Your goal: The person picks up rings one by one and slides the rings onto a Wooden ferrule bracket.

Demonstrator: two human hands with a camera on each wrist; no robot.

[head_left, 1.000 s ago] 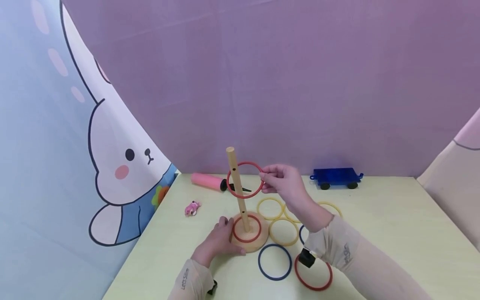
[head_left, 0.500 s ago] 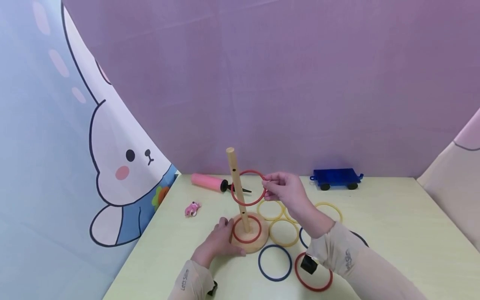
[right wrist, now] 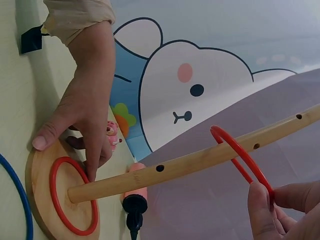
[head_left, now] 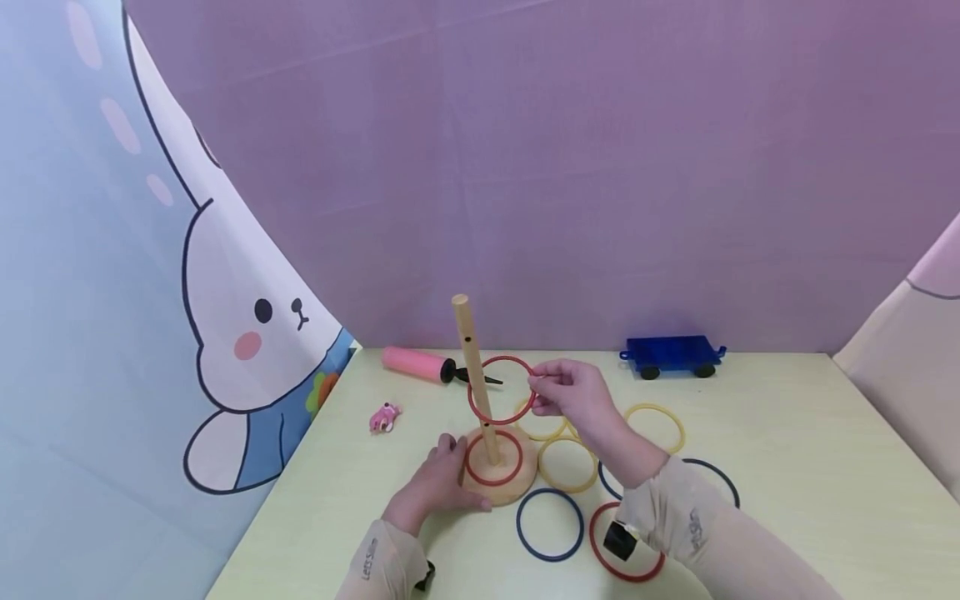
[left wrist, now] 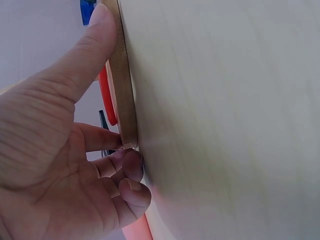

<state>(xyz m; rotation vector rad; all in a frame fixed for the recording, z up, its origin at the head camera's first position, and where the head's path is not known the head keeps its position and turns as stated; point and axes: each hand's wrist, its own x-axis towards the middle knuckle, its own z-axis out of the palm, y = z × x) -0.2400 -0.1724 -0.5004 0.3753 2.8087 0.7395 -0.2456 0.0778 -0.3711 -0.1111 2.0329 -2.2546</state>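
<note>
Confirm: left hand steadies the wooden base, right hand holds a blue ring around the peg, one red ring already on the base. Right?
Not quite: the ring pinched by the right hand is red, not blue, as the head and right wrist views show. The rest holds: it circles the peg, the left hand steadies the wooden base, and one red ring on the base is there.
</note>
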